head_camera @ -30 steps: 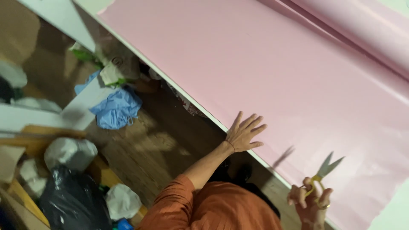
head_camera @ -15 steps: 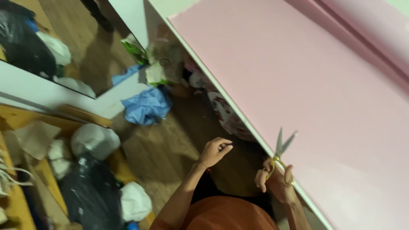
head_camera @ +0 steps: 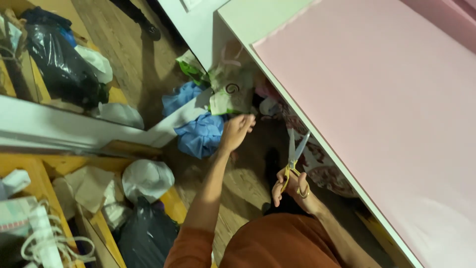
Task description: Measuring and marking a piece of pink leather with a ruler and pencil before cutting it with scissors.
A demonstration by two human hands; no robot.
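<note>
We saw pink fabric spread over the white table, bags cluttering the wooden floor; the right hand gripped open scissors beside the edge, the left hand loosely open, empty

The pink fabric ran off the right and bottom edges, so no telling how long it was. The left hand was smeared with motion blur, fingers hard to make out. Stuff tucked under the surface was mostly hidden in shadow.
</note>
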